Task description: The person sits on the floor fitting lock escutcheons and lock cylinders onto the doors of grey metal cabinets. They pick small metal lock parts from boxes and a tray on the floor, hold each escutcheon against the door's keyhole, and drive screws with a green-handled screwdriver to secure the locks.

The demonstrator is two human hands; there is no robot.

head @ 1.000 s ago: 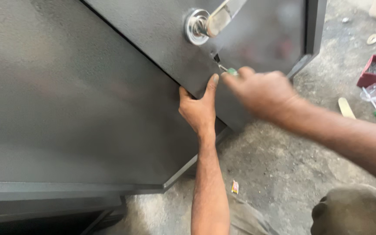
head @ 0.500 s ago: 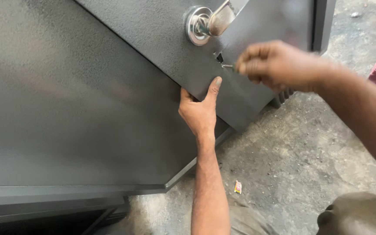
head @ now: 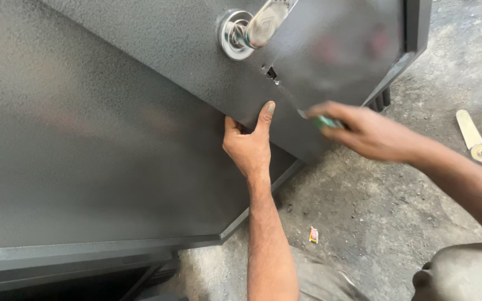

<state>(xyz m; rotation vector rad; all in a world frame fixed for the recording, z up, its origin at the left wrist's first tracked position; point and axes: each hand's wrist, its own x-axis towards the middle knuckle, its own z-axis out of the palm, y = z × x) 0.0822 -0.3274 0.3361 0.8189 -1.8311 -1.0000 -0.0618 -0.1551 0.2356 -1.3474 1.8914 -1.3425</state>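
Door [head: 140, 139]: my left hand [head: 249, 146] grips its edge, steadying it; right hand [head: 366, 132] fingers closed round a green screwdriver [head: 323, 121] near the keyhole [head: 271, 72].

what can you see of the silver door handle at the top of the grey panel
The silver door handle is shiny polished metal: a round collar seated flat on the dark grey textured metal door, with a flat lever angling up to the right and cut off by the frame's top edge. Neither hand touches it. A small dark slot sits just below it, to the right.
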